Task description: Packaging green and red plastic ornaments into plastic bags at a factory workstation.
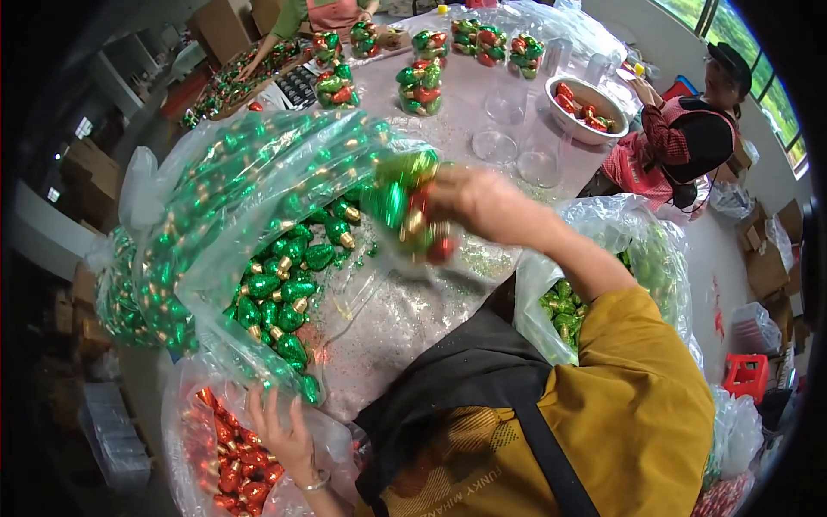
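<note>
The right hand's (474,200) blurred fingers clamp a cluster of glittery red and green bulb ornaments (403,208). The left hand (286,441) holds its fingers apart beside shiny red bulbs (252,492) in a clear plastic bag (177,414); glittery green bulbs (320,257) lie beyond its fingertips.

Head view: fisheye, worn on the person's head. Looks steeply down and forward across the table (431,306), from above its near side. Range close: mustard sleeve (642,379) looms large; left hand (284,435) and right hand (482,205) slightly farther. Field very wide, reaching the window (782,108) right of the table and cartons (90,177) left of it.
</note>
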